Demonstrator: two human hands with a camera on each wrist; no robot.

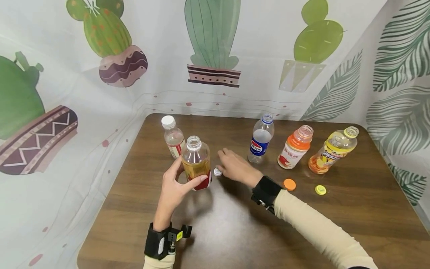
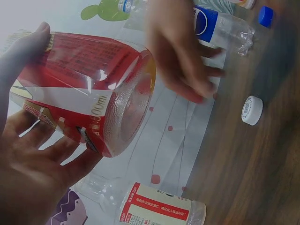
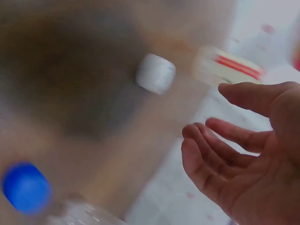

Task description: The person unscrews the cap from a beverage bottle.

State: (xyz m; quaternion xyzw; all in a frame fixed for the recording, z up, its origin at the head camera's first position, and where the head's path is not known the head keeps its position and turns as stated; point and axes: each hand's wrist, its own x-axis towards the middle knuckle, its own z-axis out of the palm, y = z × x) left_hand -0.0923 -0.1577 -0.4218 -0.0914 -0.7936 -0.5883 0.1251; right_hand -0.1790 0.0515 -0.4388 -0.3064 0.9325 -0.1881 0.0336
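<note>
My left hand grips a clear plastic bottle with a red and gold label, fingers and thumb around its sides. Its mouth is uncapped, and in the left wrist view its base shows raised off the table. A white cap lies on the table to the right of that bottle. Close above the cap is my right hand, fingers loosely bent with nothing between them; the right wrist view shows the cap apart from the fingers. Just behind the held bottle stands a white-capped bottle.
To the right stand an uncapped Pepsi bottle, an orange-necked bottle and a yellow-labelled bottle. An orange cap and a yellow cap lie in front of them. A blue cap lies near the Pepsi bottle.
</note>
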